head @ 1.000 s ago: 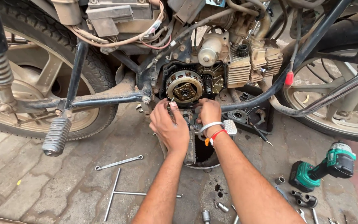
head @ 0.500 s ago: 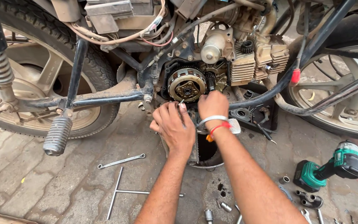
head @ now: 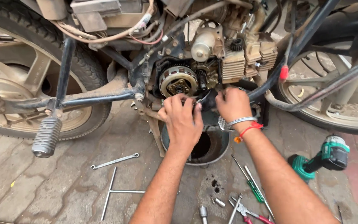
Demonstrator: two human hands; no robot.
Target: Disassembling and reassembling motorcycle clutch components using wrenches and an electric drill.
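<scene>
Stripped black-framed motorcycle stands on grey paving-block floor, spoked rear wheel with black tyre on the left of the view, second wheel on the right

Engine side cover is off: round brass-and-steel clutch assembly sits exposed mid-frame, finned grey cylinder block just right of it

Round black drain pan sits on the floor directly under the open engine case, behind both forearms

Green-and-black cordless driver lies on the floor well right of the pan

Ribbed rubber footpeg hangs low on the left

Steel T-handle wrench and flat steel ring spanner lie near each other on the floor, left of the arms

Green-handled screwdriver and red-handled pliers lie between the forearms, near the bottom edge

Left hand just below the clutch, fingers curled narrow against the case edge, possibly pinching a small part, can't tell

Right hand beside it at the case, fingers tucked in and hidden; silver bangle and red thread on the wrist
</scene>
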